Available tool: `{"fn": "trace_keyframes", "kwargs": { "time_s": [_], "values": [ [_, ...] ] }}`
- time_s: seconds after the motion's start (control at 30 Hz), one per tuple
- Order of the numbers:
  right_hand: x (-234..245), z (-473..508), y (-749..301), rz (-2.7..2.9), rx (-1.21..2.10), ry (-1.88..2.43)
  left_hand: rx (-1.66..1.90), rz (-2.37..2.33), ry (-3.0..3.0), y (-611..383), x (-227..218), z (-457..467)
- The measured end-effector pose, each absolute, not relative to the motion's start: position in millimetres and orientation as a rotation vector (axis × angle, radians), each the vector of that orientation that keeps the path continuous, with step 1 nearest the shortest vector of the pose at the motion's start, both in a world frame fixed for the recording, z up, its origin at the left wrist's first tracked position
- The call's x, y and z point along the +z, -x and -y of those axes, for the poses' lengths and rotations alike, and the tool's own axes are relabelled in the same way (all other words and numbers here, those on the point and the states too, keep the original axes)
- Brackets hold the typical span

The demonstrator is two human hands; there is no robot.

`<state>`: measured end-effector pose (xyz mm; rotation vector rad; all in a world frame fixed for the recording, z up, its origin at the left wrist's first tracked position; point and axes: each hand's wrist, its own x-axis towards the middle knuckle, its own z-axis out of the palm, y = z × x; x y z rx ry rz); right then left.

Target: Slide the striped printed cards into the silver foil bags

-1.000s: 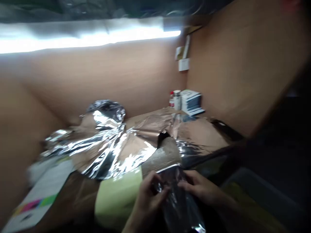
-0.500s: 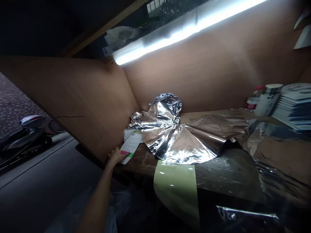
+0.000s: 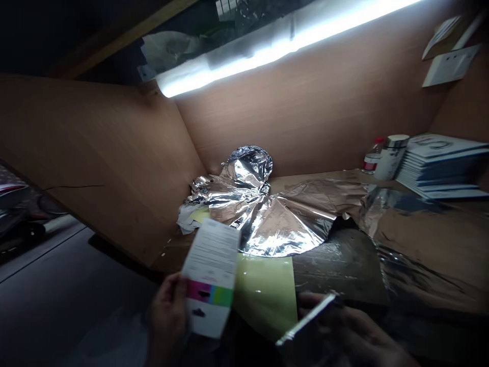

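Inside a wooden booth now, brightly lit from twelve o'clock by a tube lamp (image 3: 267, 58), looking down on a worktop (image 3: 175, 250) with crinkled foil (image 3: 284, 232) flared across the middle. Down at seven, pinching a white card (image 3: 210, 272) by its left edge with the left hand (image 3: 170, 306), apparently to leave the print uncovered. Over at five, grasping what looks like a dark pouch (image 3: 313, 334) in the right hand (image 3: 355, 326), shiny edge slanting up toward two; too dim and blurred to tell the exact grip. One to each hand, likely to keep both apart. At six, poking out from under the foil with a yellow-green sheet (image 3: 267, 293), perhaps as edge cover. Between two and three, lined up beside a bottle (image 3: 372, 157): flask (image 3: 391, 159) and booklets (image 3: 439, 165), presumably set back out of reach's way.
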<state>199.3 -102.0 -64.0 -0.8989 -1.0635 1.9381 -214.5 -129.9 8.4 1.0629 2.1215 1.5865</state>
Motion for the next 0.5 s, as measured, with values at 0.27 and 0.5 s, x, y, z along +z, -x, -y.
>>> {"fn": "trace_keyframes", "kwargs": {
  "time_s": [0.27, 0.5],
  "values": [
    [-29, 50, -165, 0.847, 1.816, 0.644, 1.213, -1.281, -1.273, 55, -14, 137],
    [-21, 60, -233, 0.975, 1.741, 0.725, 1.232, -1.525, -1.319, 14, -30, 86]
  ]
}}
